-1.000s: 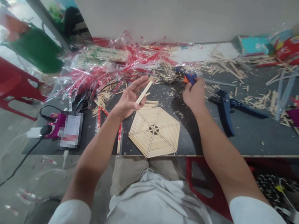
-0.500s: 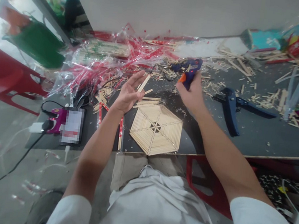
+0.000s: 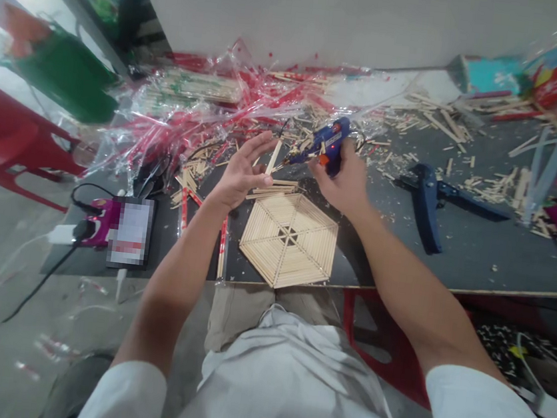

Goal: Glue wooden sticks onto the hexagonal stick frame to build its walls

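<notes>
My left hand (image 3: 243,173) holds a short pale wooden stick (image 3: 273,157) upright between thumb and fingers. To its right, my right hand (image 3: 343,177) is wrapped round a blue glue gun (image 3: 331,142) with an orange trigger, its nozzle pointing left at the stick. Nozzle and stick are close together; whether they touch I cannot tell. Below both hands, a hexagonal panel of wooden sticks (image 3: 305,242) lies flat near the table's front edge, with a small dark opening at its centre. A few loose sticks (image 3: 281,188) lie just behind the panel.
Blue cutters (image 3: 429,209) lie on the dark table (image 3: 468,261) at the right. Red and clear plastic wrappers (image 3: 167,126) heap at the back left. A phone (image 3: 129,232) and a purple power strip (image 3: 102,222) sit at the left edge. Stick scraps lie across the back.
My right hand has brought the glue gun left and slightly down, its nozzle now near the stick. My left hand has tilted the stick more upright.
</notes>
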`<state>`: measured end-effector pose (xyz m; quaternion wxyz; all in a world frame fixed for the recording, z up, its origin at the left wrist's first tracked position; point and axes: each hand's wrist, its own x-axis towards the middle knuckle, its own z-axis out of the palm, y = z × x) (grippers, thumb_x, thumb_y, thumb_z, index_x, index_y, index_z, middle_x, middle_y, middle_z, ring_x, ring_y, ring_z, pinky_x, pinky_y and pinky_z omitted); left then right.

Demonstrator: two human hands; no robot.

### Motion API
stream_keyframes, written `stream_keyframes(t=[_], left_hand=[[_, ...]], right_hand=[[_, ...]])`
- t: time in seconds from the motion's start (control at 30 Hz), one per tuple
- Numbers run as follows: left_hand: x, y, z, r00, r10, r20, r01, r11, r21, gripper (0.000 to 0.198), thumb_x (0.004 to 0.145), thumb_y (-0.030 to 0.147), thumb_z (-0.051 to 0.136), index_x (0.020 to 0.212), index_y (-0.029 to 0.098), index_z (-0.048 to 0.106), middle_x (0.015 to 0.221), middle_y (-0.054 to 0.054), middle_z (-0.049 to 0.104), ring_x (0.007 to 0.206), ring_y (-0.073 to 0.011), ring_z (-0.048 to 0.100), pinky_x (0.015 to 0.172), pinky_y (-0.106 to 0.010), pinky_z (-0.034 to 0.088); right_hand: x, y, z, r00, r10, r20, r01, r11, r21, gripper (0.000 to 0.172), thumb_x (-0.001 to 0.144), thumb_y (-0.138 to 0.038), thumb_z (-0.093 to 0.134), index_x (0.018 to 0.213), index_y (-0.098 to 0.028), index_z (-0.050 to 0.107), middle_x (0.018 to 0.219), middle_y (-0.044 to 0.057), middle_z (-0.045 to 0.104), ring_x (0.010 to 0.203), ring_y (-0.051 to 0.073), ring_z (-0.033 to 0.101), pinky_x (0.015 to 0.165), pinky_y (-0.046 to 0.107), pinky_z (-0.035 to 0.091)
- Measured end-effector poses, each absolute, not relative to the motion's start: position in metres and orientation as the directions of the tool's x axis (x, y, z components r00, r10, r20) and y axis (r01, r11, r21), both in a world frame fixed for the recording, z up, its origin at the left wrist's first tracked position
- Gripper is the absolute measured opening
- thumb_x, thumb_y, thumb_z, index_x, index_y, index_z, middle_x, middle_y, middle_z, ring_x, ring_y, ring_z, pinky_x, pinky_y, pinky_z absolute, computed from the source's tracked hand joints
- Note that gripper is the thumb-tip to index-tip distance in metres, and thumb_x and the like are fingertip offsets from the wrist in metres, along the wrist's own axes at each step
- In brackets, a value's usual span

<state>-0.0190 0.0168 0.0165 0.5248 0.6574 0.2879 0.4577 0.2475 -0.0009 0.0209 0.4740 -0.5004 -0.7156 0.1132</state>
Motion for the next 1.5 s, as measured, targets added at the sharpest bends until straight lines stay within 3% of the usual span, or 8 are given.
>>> stream_keyframes(t=[0.3,0.63,0.9,1.23,1.5], left_hand=[[-0.0179,0.0216,0.0087,0.44,0.827,0.35,-0.118,-0.334,0.935,0.105,0.065,0.058,0.095,0.156,0.036,0.049,0.162,-0.011,0.051,0.152,-0.0418,0.046,0.106,-0.049,0.057],[-0.0162,0.0178,0.0119,0.439,0.836,0.328,-0.172,-0.28,0.944,0.097,0.066,0.048,0.096,0.153,0.035,0.053,0.162,-0.01,0.053,0.154,-0.0399,0.044,0.108,-0.047,0.057],[-0.0174,0.0183,0.0126,0.448,0.827,0.34,-0.102,-0.331,0.938,0.102,0.067,0.059,0.093,0.156,0.034,0.05,0.163,-0.011,0.051,0.156,-0.0416,0.041,0.109,-0.051,0.056],[-0.0181,0.0178,0.0118,0.454,0.833,0.317,-0.109,-0.301,0.947,0.102,0.068,0.055,0.093,0.157,0.034,0.048,0.165,-0.011,0.047,0.157,-0.0402,0.039,0.109,-0.048,0.056],[-0.0157,0.0136,0.0172,0.413,0.86,0.3,-0.093,-0.287,0.953,0.1,0.064,0.053,0.094,0.154,0.033,0.053,0.163,-0.011,0.05,0.155,-0.0404,0.042,0.105,-0.046,0.058]], right_hand=[[0.2436,-0.0009,0.0175,-0.092,0.825,0.557,0.62,0.485,-0.616,0.058,0.095,-0.079,0.049,0.112,-0.024,0.056,0.079,0.004,0.06,0.073,0.023,0.061,0.073,0.044,0.054],[0.2487,0.0021,0.0167,-0.1,0.808,0.581,0.656,0.492,-0.571,0.057,0.096,-0.075,0.05,0.116,-0.022,0.058,0.083,0.006,0.063,0.075,0.025,0.063,0.074,0.046,0.055],[0.2485,0.001,0.0191,-0.1,0.791,0.604,0.656,0.509,-0.557,0.057,0.097,-0.076,0.047,0.115,-0.023,0.057,0.083,0.006,0.063,0.073,0.024,0.06,0.073,0.044,0.054],[0.2479,-0.0005,0.0192,-0.077,0.808,0.584,0.664,0.479,-0.575,0.046,0.098,-0.064,0.055,0.117,-0.023,0.057,0.087,0.006,0.064,0.079,0.025,0.063,0.077,0.046,0.056],[0.2489,0.0,0.0204,-0.05,0.832,0.553,0.671,0.438,-0.598,0.045,0.099,-0.066,0.055,0.116,-0.025,0.059,0.089,0.008,0.066,0.088,0.03,0.067,0.081,0.051,0.058]])
